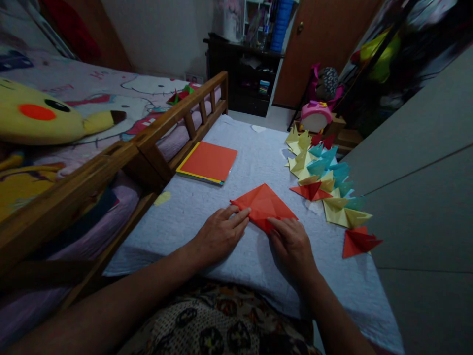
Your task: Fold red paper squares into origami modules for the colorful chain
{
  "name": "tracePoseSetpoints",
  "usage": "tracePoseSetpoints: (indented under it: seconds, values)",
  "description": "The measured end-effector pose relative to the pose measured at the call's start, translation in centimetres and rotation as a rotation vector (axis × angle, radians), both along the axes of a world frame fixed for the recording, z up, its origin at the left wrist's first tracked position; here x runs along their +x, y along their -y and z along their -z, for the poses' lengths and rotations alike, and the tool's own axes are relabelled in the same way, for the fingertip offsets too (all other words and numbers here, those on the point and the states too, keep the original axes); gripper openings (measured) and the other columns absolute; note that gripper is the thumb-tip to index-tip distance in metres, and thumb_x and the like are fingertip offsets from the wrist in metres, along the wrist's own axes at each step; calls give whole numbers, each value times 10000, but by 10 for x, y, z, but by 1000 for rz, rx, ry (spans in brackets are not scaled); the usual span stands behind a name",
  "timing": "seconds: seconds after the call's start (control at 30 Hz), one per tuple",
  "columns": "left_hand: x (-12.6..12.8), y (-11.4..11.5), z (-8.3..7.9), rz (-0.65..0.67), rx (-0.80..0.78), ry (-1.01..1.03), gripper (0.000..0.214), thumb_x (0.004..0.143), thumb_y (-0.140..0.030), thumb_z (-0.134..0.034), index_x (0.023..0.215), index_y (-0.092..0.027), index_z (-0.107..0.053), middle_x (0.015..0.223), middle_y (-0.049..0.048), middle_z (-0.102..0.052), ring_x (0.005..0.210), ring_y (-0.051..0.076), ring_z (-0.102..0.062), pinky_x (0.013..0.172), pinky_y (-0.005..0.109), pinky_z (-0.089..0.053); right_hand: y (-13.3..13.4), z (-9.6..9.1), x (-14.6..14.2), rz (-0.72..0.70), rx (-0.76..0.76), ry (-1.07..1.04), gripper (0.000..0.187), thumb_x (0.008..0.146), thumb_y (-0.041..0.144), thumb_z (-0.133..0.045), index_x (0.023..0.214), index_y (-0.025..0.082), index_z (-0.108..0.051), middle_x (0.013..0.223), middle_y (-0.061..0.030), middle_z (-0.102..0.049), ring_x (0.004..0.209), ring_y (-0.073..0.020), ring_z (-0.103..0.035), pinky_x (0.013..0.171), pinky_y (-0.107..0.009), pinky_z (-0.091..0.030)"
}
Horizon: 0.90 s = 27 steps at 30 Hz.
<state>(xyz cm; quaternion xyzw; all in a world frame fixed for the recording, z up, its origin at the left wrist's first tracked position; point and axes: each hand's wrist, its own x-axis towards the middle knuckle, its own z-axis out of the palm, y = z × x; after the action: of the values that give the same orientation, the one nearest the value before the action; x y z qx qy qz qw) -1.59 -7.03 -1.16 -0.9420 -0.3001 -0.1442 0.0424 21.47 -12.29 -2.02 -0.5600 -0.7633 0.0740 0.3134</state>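
Observation:
A red sheet of origami paper (264, 202), folded and creased into a diamond-like shape, lies on the cloth-covered table in front of me. My left hand (221, 231) grips its left edge, fingers pressed together at the paper. On the lower right edge, my right hand (291, 241) holds the paper between fingertips and thumb; the thumb is partly hidden. To the right stand rows of folded paper cranes (334, 172) in yellow, blue and red. A separate red crane (358, 241) sits nearest me at the right edge.
A stack of coloured paper (210, 161), orange on top, lies at the table's left. Beside it runs a wooden bed rail (148, 133), with a yellow plush toy (40, 116) on the bed. A pale cabinet (424, 197) borders the right side.

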Motion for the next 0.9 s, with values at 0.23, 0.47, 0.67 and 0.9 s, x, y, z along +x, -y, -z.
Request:
tracePoseSetpoints:
  seconds: [0.23,0.47,0.67,0.9]
  values:
    - [-2,-6,2,41,-79,9,297,1004,-224,-518,1267,-136,-627,1385,113,-625,1272,275,-553,1029,416,-489,-5,5,-1,17,-62,-22,216,956,185,-536,1083,203,-710,921,-75,-688,860,-230,-579,787,-371,-451]
    - [-2,-4,8,95,-151,6,446,1005,-334,-527,1390,-109,-526,1464,159,-552,1373,292,-495,1111,441,-449,-7,7,2,16,-103,-48,209,938,172,-550,1075,195,-706,926,-87,-694,862,-231,-590,785,-373,-474]
    - [-3,-2,11,43,-171,10,460,1000,-355,-532,1388,-110,-526,1471,160,-548,1363,294,-511,1111,449,-444,-7,8,2,34,-149,-53,204,924,176,-556,1053,210,-711,908,-75,-715,849,-229,-607,791,-383,-472]
    - [-3,2,11,-37,-135,-2,475,1003,-382,-515,1386,-102,-518,1434,166,-577,1319,301,-537,1076,459,-455,-8,5,1,65,-189,-101,217,960,205,-531,1096,193,-699,940,-82,-704,874,-229,-624,813,-381,-491]
